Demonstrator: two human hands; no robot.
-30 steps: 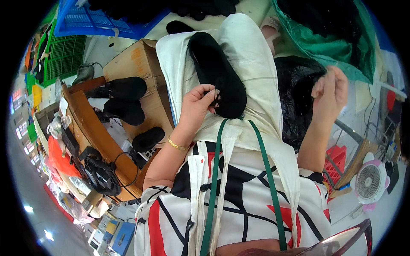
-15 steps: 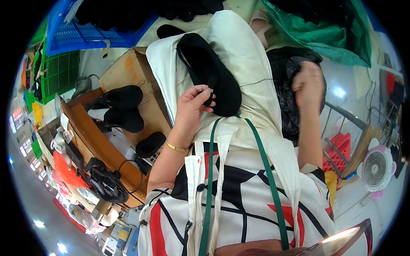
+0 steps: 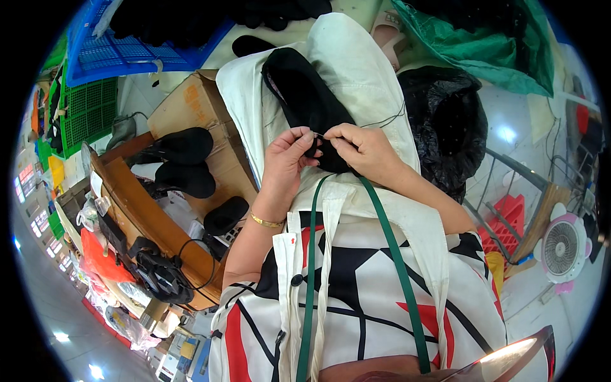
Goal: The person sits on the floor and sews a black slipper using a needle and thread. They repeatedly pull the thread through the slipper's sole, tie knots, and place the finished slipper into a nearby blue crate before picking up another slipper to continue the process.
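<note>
A black slip-on shoe (image 3: 296, 79) lies on the white cloth (image 3: 347, 57) over my lap, its opening facing up and its rounded end toward me. My left hand (image 3: 287, 156) is closed, with thumb and forefinger pinching the black fabric at the shoe's edge. Close against those fingertips, my right hand (image 3: 366, 149) pinches a thin, shiny sliver that looks like a sewing needle. A dark thread (image 3: 387, 120) loops out over the cloth behind my right hand. The near end of the shoe is partly covered by both hands.
Several black shoes (image 3: 186, 179) lie at the left by a cardboard box (image 3: 191, 105) and a wooden drawer (image 3: 143, 223). A black plastic bag (image 3: 471, 143) stands open at the right. Farther off are a blue basket (image 3: 121, 54), a green sack (image 3: 471, 60) and a fan (image 3: 562, 245).
My right hand has come in from above the black bag at the right to meet the left fingertips. The thread now hangs in a loose loop. My left hand keeps its pinch.
</note>
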